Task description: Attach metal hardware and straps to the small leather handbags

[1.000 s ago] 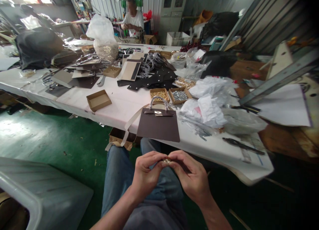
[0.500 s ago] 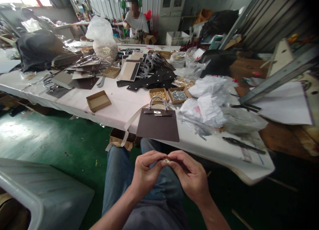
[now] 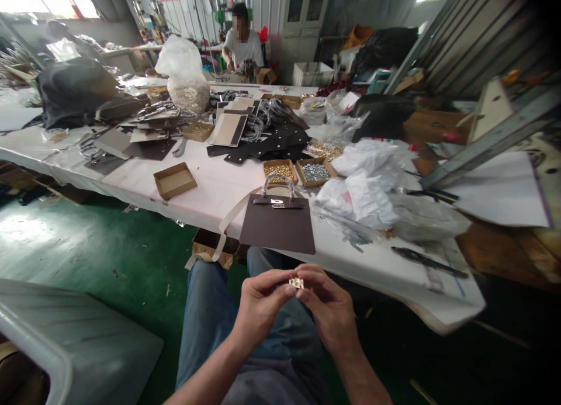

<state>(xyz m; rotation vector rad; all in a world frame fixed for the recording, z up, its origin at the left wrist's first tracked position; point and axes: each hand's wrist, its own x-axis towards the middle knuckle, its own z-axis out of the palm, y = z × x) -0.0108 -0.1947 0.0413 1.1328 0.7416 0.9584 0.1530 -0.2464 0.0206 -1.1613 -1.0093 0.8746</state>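
Note:
Over my lap, my left hand and my right hand meet and pinch one small gold metal fitting between their fingertips. Both hands are closed on it. Just beyond them a dark brown bag panel with a clear handle and a metal clasp lies at the near edge of the white table. Behind the panel stand two small cardboard boxes, one with gold parts and one with silver parts.
An empty cardboard tray sits to the left on the table. Crumpled white bags and scissors lie to the right. Leather pieces, chains and a big bag of hardware fill the far side. Another person sits at the back.
My hands have stayed together over my lap. The gold fitting has turned and shows more plainly between my fingertips. The view has shifted a little.

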